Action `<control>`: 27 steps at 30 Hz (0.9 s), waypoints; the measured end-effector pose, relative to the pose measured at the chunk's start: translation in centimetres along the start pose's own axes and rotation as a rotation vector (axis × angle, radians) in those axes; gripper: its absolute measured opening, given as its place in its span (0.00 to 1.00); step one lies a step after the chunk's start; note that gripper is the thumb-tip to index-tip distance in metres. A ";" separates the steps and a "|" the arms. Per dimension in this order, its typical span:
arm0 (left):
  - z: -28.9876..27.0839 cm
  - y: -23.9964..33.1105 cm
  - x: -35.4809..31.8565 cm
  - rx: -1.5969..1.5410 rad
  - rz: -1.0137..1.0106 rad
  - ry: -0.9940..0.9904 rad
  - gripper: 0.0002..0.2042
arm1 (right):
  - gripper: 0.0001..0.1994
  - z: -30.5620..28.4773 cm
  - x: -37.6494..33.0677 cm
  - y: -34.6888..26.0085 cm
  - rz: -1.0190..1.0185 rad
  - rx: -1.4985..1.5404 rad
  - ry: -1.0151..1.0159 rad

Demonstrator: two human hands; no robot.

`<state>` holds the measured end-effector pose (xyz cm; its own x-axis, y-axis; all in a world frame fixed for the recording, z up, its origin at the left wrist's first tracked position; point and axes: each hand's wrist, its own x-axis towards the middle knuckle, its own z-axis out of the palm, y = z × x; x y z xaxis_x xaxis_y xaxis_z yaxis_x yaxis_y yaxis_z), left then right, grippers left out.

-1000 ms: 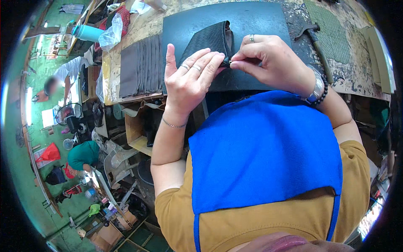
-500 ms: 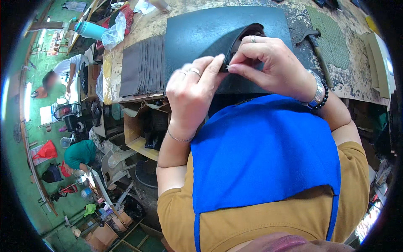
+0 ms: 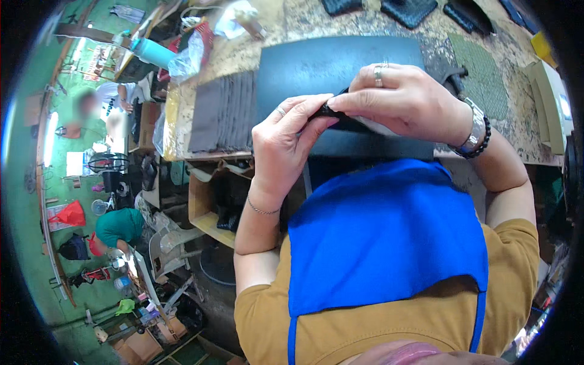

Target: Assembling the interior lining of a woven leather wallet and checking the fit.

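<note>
Between my hands, above the dark blue-grey board (image 3: 304, 64), is a black leather-like piece (image 3: 325, 111). My left hand (image 3: 285, 137) pinches its left end between thumb and fingers. My right hand (image 3: 406, 100) closes on the same edge, fingertips meeting those of the left. Most of the piece is hidden behind my fingers, so its full shape cannot be made out. To the left of the board lies an overlapping row of dark grey-brown flat pieces (image 3: 224, 112).
A hammer (image 3: 455, 80) lies right of the board, partly behind my right hand, beside a green textured sheet (image 3: 480, 76). Black woven-looking pieces (image 3: 409, 12) lie at the far edge. A turquoise bottle (image 3: 152, 52) stands far left. Two people work off to the left.
The black piece, earlier raised in a curved flap above my hands, is now folded down and mostly hidden. My right hand has turned over it, and the view has shifted.
</note>
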<state>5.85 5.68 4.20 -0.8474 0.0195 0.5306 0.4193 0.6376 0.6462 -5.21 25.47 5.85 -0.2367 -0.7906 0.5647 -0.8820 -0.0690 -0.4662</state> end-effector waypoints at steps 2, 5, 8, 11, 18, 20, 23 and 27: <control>-0.3 0.2 2.0 -0.032 -0.089 -0.068 0.11 | 0.15 -1.2 0.8 1.1 -0.288 -0.259 0.048; -2.2 -0.9 3.0 -0.114 -0.295 -0.130 0.11 | 0.15 -1.5 3.2 1.6 -0.347 -0.392 -0.022; -2.1 -3.2 5.4 -0.313 -0.277 -0.204 0.13 | 0.11 -2.3 4.4 3.4 -0.335 -0.433 -0.017; -1.1 -5.5 7.2 -0.380 -0.226 -0.253 0.17 | 0.07 -0.8 5.4 6.1 -0.247 -0.401 0.077; 2.5 -13.4 8.6 0.101 -0.258 -0.252 0.18 | 0.10 3.0 6.4 13.2 0.224 -0.019 -0.084; 4.2 -15.8 8.3 -0.059 -0.295 -0.173 0.15 | 0.12 4.1 5.7 14.1 0.297 0.054 -0.081; 5.1 -14.4 7.9 -0.077 -0.262 -0.020 0.15 | 0.14 4.9 5.0 15.4 0.231 0.043 0.017; 4.9 -14.0 7.8 0.011 -0.303 0.044 0.14 | 0.09 4.7 5.5 14.5 0.252 -0.001 0.005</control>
<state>-8.20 0.72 -3.41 -0.9182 -0.2060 0.3383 0.1462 0.6176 0.7728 -17.45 17.24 -0.98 -0.4516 -0.7796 0.4339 -0.7949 0.1306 -0.5926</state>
